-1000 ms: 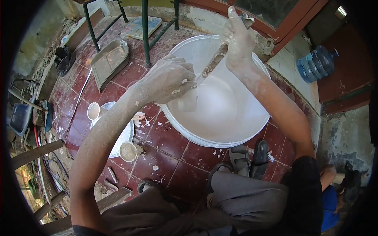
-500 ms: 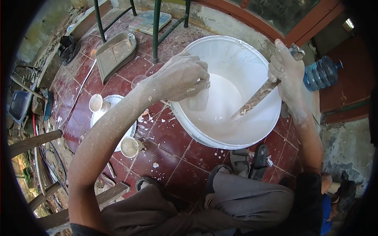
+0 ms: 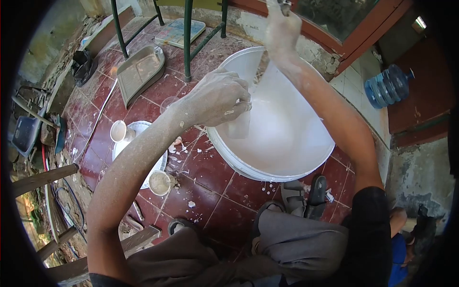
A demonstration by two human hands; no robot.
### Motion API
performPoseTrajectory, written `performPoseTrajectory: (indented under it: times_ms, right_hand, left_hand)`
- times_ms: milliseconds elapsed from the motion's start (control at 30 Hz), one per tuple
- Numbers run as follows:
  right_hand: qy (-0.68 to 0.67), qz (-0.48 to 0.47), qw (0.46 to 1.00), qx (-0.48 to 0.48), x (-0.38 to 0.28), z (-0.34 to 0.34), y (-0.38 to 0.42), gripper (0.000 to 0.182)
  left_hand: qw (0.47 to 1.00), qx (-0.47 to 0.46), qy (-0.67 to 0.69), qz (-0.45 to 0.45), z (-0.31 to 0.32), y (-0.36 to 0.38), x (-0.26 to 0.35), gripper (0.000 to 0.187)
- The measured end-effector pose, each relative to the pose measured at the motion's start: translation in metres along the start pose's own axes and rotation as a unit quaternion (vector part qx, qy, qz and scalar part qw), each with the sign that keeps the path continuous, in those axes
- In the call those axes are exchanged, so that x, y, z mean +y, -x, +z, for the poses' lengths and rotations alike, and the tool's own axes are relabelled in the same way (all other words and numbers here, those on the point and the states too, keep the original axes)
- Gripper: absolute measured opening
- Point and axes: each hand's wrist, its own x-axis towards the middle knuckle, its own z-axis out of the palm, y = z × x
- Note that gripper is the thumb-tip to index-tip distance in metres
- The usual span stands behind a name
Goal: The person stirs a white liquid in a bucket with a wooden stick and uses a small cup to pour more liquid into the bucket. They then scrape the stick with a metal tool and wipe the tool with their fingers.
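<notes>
A large white bucket stands on the floor with whitish liquid inside. My left hand, coated in pale powder, is closed at the bucket's left rim on a translucent plastic piece that hangs inside the wall. Above the far rim my right hand is wrapped round the upper part of a wooden stick. The stick slants down into the bucket, and its lower end is hidden in the liquid or blurred.
Left of the bucket, a white lid lies under two small cups. Beyond are a dustpan and a green-legged stool. A water bottle lies right. Sandals are near my feet. Part of another person shows lower right.
My right hand has swung left and away from me with the stick, from the bucket's right side to its far rim. My left hand has barely moved.
</notes>
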Motion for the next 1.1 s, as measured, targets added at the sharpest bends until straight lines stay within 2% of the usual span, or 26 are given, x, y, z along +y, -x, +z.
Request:
performPoseTrajectory:
  times_ms: [67,133,200,267,367,433,500,600,767,833,900,967,1100]
  right_hand:
    - [-0.041,0.015,0.999,0.006,-0.007,0.016,0.008,0.036]
    - [-0.081,0.15,0.985,0.001,-0.022,0.018,0.025,0.039]
    - [-0.102,0.162,0.981,-0.003,-0.038,0.011,0.042,0.04]
    - [-0.108,0.159,0.98,-0.05,-0.047,-0.011,0.055,0.042]
    - [-0.085,0.183,0.979,-0.04,-0.056,-0.052,0.066,0.042]
    - [-0.082,0.2,0.975,-0.043,-0.071,-0.078,0.077,0.042]
    - [-0.024,0.23,0.972,-0.051,-0.086,-0.099,0.083,0.041]
    - [0.055,0.216,0.974,-0.034,-0.09,-0.122,0.071,0.04]
    - [0.132,0.115,0.983,0.049,-0.061,-0.136,0.027,0.039]
    - [0.226,-0.03,0.97,0.082,-0.032,-0.137,-0.001,0.038]
    - [0.226,-0.033,0.968,0.102,-0.02,-0.114,-0.011,0.037]
    - [0.159,-0.062,0.98,0.1,-0.011,-0.087,-0.017,0.035]
    - [0.045,-0.003,0.993,0.107,-0.003,-0.033,-0.014,0.037]
  left_hand:
    - [1.0,0.002,-0.004,0.002,0.0,0.0,0.0,0.011]
    - [1.0,-0.011,-0.017,0.005,0.0,0.001,-0.001,0.012]
    - [1.0,-0.006,-0.009,-0.003,-0.001,0.002,-0.001,0.013]
    - [1.0,0.001,0.001,-0.01,-0.001,0.003,-0.001,0.014]
    - [1.0,-0.011,-0.01,0.013,-0.002,0.001,-0.002,0.016]
    - [1.0,-0.024,-0.01,-0.008,-0.003,0.0,-0.001,0.016]
    - [1.0,-0.016,-0.003,-0.003,-0.003,0.001,0.0,0.016]
    - [1.0,-0.005,0.001,-0.001,-0.001,0.001,-0.001,0.016]
    - [1.0,-0.009,-0.002,-0.011,-0.002,0.0,0.0,0.017]
    - [1.0,-0.005,0.003,-0.015,-0.002,0.0,0.001,0.016]
    - [1.0,-0.014,-0.007,-0.023,-0.004,-0.001,0.004,0.016]
    - [0.999,-0.027,-0.019,-0.03,-0.006,-0.002,0.004,0.017]
    - [0.999,-0.013,-0.016,-0.033,-0.004,-0.002,0.007,0.018]
